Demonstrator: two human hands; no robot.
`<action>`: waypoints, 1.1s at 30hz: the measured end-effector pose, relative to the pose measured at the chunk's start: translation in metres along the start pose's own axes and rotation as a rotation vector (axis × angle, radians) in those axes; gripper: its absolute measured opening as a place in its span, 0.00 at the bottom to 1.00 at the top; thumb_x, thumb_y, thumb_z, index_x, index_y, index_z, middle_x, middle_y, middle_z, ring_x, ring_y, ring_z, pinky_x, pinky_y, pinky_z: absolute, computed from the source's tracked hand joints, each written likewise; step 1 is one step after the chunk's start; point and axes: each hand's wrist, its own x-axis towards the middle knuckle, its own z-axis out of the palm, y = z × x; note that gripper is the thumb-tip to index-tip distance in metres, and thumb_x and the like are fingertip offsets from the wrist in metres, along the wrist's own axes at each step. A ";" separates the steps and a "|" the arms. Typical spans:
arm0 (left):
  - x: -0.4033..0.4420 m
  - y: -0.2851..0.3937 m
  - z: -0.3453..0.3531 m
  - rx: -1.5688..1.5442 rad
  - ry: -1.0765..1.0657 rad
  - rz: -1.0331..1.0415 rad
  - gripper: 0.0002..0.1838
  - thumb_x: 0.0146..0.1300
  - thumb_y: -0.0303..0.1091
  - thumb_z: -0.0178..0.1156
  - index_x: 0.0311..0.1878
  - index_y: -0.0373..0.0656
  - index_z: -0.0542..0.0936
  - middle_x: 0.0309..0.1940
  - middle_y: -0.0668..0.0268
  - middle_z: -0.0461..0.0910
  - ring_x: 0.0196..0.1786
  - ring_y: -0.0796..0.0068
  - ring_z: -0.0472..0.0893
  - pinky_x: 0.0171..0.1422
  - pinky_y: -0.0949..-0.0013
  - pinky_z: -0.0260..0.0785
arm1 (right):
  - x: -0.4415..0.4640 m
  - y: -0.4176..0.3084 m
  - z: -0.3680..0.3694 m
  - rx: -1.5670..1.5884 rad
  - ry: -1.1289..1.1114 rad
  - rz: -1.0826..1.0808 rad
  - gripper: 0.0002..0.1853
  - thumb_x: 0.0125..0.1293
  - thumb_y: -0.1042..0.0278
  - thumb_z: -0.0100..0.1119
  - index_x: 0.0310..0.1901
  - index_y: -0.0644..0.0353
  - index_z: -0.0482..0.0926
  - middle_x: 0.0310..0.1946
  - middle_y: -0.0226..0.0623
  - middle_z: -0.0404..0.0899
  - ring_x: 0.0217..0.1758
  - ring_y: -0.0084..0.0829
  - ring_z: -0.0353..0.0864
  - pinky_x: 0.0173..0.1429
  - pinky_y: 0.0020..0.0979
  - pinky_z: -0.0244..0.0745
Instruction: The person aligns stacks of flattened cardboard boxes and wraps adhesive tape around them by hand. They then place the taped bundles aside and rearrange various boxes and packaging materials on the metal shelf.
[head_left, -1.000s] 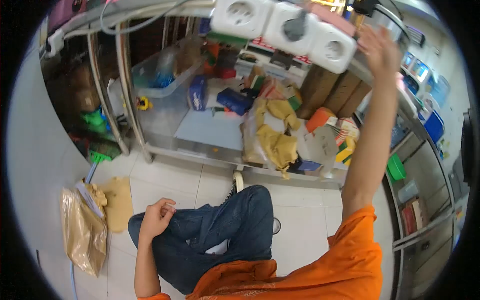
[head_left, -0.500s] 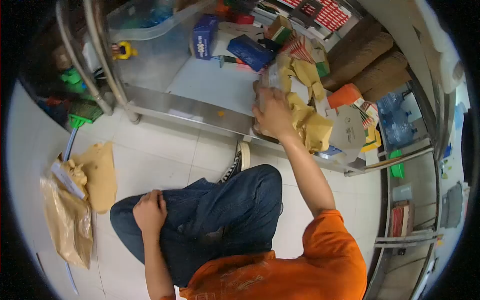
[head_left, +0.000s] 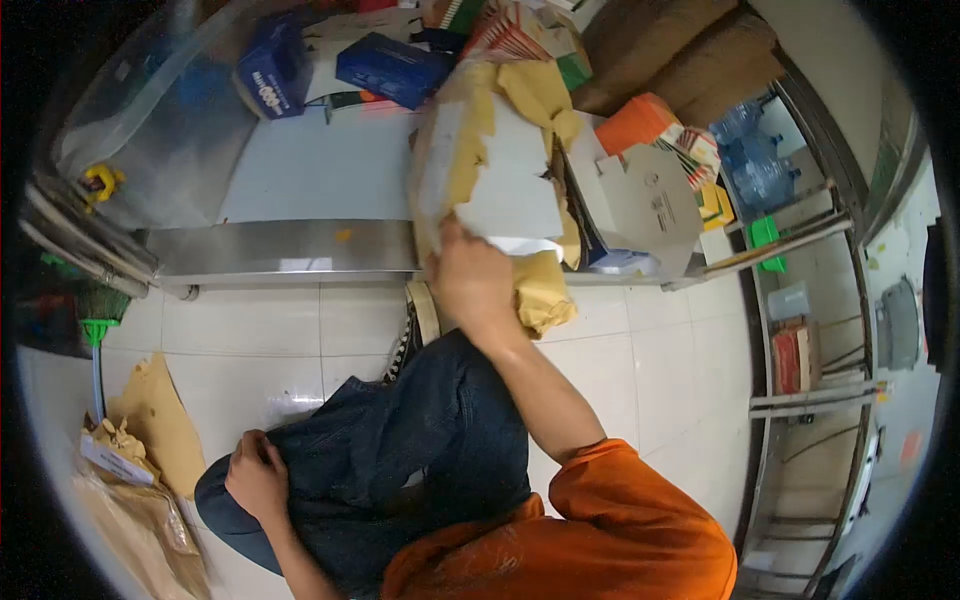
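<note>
My right hand (head_left: 472, 277) is at the near end of a torn package (head_left: 508, 190), a white stack partly wrapped in yellow-brown paper and clear plastic. Its fingers are blurred and partly hidden, so I cannot make out their grip. The package lies on the low metal shelf (head_left: 290, 250), and crumpled paper (head_left: 541, 290) hangs over the shelf edge beside my hand. My left hand (head_left: 257, 477) rests on my bent left knee, fingers curled, with nothing visible in it.
Blue boxes (head_left: 395, 70) and an opened white carton (head_left: 650, 205) flank the package. A clear bin (head_left: 160, 140) stands at left. Brown wrapping (head_left: 150, 530) and a broom (head_left: 97, 320) lie lower left. Water bottles (head_left: 757, 165) sit at right.
My right hand came down from the power sockets to the package and drew its near end toward me. The view has tilted down and shifted. My left hand stays on my knee.
</note>
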 end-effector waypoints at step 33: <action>-0.166 0.033 -0.042 -2.014 0.000 -1.038 0.23 0.63 0.37 0.52 0.58 0.34 0.72 0.52 0.53 0.76 0.52 0.53 0.77 0.57 0.56 0.72 | -0.205 -0.045 -0.029 1.101 -0.775 -0.203 0.31 0.63 0.46 0.63 0.56 0.65 0.73 0.46 0.47 0.76 0.50 0.44 0.78 0.53 0.38 0.74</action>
